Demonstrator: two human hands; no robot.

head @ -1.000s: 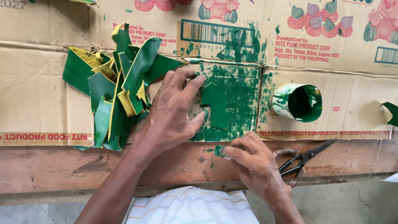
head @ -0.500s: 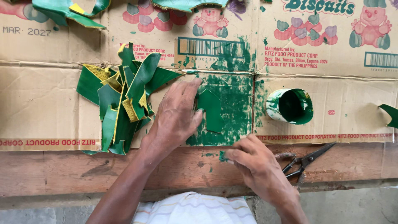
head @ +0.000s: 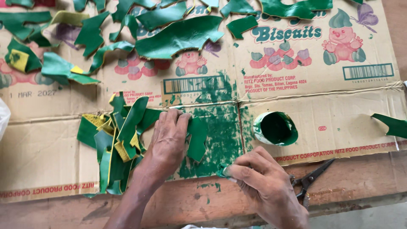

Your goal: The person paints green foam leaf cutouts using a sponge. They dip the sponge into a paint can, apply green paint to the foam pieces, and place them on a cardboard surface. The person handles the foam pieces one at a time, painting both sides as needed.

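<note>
Paint work on leaf-shaped pieces, well underway

Your left hand (head: 167, 142) lies flat, fingers together, pressing a green piece (head: 196, 138) onto the paint-smeared patch of the flattened cardboard box (head: 339, 123) on the wooden worktop (head: 203, 203); your right hand (head: 265, 186) is just near of it, fingers pinched on a small green dauber (head: 223, 171), I judge. To the left, touching your left hand, one pile of green-and-yellow pieces (head: 116, 144) shows yellow faces, so these look not yet coated. At the far side over a dozen finished green pieces (head: 178, 36) lie spread; I can't count them exactly. One paint cup (head: 275, 128) sits right of the smear, one pair of scissors (head: 311, 180) by your right hand, one green piece (head: 394, 125) at the right edge
</note>
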